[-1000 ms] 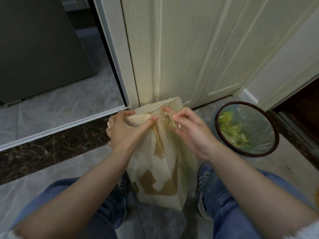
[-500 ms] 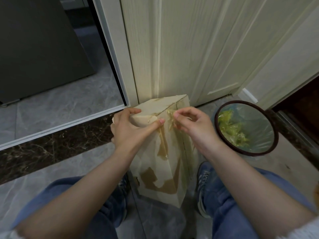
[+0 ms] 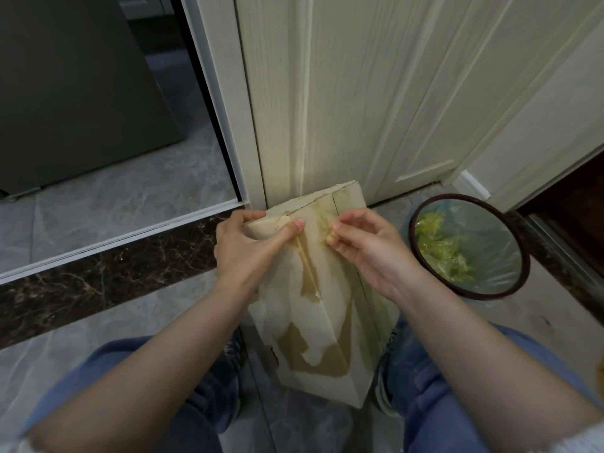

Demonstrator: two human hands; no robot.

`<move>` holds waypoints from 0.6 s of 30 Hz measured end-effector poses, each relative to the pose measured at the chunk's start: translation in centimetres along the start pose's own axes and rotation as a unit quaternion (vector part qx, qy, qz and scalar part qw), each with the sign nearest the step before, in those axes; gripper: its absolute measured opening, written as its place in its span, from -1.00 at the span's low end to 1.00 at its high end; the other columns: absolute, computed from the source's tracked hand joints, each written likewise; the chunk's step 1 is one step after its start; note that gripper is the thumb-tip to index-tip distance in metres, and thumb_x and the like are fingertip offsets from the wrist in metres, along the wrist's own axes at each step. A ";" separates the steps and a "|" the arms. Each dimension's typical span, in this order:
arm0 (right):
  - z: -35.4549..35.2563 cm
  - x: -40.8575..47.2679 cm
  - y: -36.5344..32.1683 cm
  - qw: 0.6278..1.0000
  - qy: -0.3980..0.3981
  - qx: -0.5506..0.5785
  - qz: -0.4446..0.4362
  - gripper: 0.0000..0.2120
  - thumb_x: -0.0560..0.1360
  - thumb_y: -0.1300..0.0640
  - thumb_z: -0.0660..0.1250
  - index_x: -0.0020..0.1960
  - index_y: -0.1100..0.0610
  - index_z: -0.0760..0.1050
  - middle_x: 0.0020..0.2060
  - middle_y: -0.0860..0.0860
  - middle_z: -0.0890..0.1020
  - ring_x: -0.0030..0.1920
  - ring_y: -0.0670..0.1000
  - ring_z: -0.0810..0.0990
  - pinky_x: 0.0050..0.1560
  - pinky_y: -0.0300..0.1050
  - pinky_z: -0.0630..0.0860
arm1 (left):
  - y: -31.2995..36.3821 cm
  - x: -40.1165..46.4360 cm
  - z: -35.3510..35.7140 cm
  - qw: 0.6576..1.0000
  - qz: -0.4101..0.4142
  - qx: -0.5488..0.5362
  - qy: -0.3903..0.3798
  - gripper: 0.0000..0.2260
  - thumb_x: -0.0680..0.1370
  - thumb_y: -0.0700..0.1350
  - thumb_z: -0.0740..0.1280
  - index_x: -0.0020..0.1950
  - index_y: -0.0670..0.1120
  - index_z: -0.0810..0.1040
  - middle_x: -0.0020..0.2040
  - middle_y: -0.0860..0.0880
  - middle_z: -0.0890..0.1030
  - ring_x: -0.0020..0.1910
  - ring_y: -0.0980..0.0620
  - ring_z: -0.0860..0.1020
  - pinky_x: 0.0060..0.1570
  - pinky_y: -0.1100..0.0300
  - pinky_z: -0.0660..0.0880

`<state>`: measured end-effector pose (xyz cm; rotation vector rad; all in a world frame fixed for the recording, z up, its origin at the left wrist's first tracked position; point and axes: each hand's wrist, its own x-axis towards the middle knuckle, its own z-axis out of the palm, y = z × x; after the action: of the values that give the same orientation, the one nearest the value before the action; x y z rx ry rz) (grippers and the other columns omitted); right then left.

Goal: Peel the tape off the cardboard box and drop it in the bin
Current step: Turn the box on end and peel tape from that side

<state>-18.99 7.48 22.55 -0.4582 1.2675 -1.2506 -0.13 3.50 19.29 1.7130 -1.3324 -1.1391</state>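
Observation:
A flattened pale cardboard box [image 3: 327, 322] stands on end on the floor between my knees, its surface torn in brown patches. My left hand [image 3: 245, 246] grips the box's upper left corner, thumb pressed on the front face. My right hand [image 3: 366, 246] pinches a bit of clear yellowish tape [image 3: 323, 223] near the box's top edge, fingers curled. The round bin [image 3: 519, 256] with a dark rim and a clear liner stands on the floor to the right, with crumpled yellow-green tape inside.
A cream door [image 3: 359, 93] stands right behind the box. A dark marble threshold strip [image 3: 98, 282] runs to the left, with a grey appliance [image 3: 65, 93] beyond it. My legs in blue jeans flank the box.
The box has tilted and shifted slightly right. My right hand has moved along the top edge while picking at the tape. My left hand keeps its grip.

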 end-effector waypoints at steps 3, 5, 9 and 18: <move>0.1 -0.3 -0.3 0.997 -0.039 0.056 0.043 -0.86 0.51 0.34 0.39 0.07 0.29 0.59 -0.12 0.13 0.62 -0.20 -0.01 0.62 -0.15 -0.26 0.63 | -0.2 -0.1 0.2 1.000 0.003 0.014 0.002 -0.21 -0.07 0.60 0.47 0.04 0.26 0.53 0.27 0.08 0.48 0.30 -0.04 0.47 0.26 -0.11 0.53; 0.3 -0.3 -0.9 0.991 -0.044 0.111 0.059 -0.82 0.52 0.29 0.38 0.11 0.31 0.61 -0.10 0.13 0.67 -0.15 -0.02 0.66 -0.16 -0.27 0.63 | -0.2 -0.2 0.2 0.999 0.006 0.031 0.009 -0.25 -0.04 0.58 0.49 0.03 0.28 0.52 0.28 0.11 0.45 0.34 -0.04 0.44 0.29 -0.14 0.50; -1.2 0.4 -3.1 0.978 -0.011 0.207 0.021 -0.77 0.51 0.29 0.37 0.16 0.31 0.59 0.00 0.15 0.71 0.01 0.02 0.70 0.04 -0.22 0.63 | -0.3 0.0 -0.1 0.999 0.003 0.048 0.015 -0.33 0.02 0.54 0.50 0.02 0.29 0.51 0.28 0.13 0.39 0.38 -0.05 0.38 0.38 -0.20 0.41; -7.9 2.6 -4.0 0.975 0.162 0.133 -0.070 -0.78 0.47 0.44 0.39 0.10 0.29 0.60 -0.11 0.11 0.74 -0.05 -0.03 0.72 -0.05 -0.29 0.61 | -1.1 0.7 -0.4 1.000 -0.023 0.005 0.011 -0.20 -0.09 0.60 0.46 0.04 0.26 0.54 0.27 0.05 0.50 0.26 -0.04 0.50 0.28 -0.10 0.52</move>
<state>-28.16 6.65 22.19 -0.1534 1.3276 -1.6388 0.73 3.12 18.30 1.7666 -1.2926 -1.1381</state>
